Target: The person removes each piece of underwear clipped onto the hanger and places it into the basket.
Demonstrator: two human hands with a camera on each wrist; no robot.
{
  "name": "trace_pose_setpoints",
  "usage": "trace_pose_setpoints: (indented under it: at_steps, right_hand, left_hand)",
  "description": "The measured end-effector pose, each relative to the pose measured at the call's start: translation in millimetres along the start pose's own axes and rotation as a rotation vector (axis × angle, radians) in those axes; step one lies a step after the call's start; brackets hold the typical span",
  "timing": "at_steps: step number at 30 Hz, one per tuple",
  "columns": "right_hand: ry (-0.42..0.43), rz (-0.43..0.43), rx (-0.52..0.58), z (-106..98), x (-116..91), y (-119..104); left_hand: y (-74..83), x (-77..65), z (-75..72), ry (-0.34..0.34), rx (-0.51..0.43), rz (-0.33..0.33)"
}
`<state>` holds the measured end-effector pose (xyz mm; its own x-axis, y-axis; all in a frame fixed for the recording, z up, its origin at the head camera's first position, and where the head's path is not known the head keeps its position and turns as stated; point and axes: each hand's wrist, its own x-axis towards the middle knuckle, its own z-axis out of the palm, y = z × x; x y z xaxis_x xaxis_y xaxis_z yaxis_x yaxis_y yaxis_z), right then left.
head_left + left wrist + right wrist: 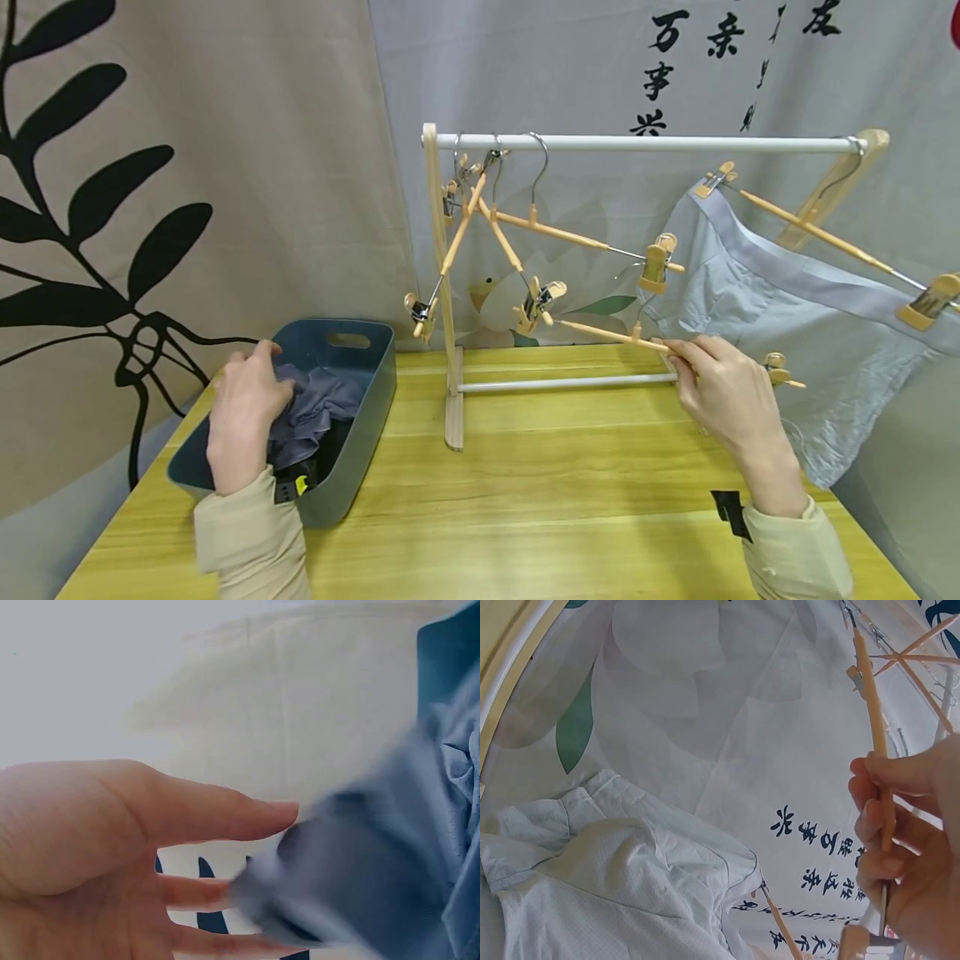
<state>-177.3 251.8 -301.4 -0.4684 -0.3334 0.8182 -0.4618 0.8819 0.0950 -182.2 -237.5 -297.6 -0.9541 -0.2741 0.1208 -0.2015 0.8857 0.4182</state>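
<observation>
My right hand point(731, 396) grips the wooden bar of a clip hanger point(607, 333), held low in front of the rack. In the right wrist view, fingers and thumb wrap that bar, near one clip point(855, 943). My left hand point(247, 400) is over the left side of a blue-grey basket point(371, 400), beside a crumpled grey-blue garment point(330, 404). Seen from the left wrist, thumb and fingers stand apart, and the blurred cloth point(360, 877) overlaps the fingertips. Pale blue shorts point(795, 308) hang by two clips from another hanger point(817, 229) at the right.
A rack with a white rail point(637, 144) and wooden end posts point(442, 292) stands on the yellow wood-grain table point(525, 500). Several clip hangers point(555, 229) hang at its left end. Behind it is a printed curtain point(300, 167).
</observation>
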Motion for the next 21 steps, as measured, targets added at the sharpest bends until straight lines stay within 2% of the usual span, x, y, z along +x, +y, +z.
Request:
trace_pose_setpoints:
  at_steps: [9,21]
  right_hand:
    - [-0.003,0.049,-0.012,-4,2,1]
    - [0.013,0.067,-0.043,-13,10,3]
  left_hand:
    - [10.5,2.6,9.1,-0.063,0.039,0.029]
    - [37.6,5.5,30.7,-0.05,0.057,0.13]
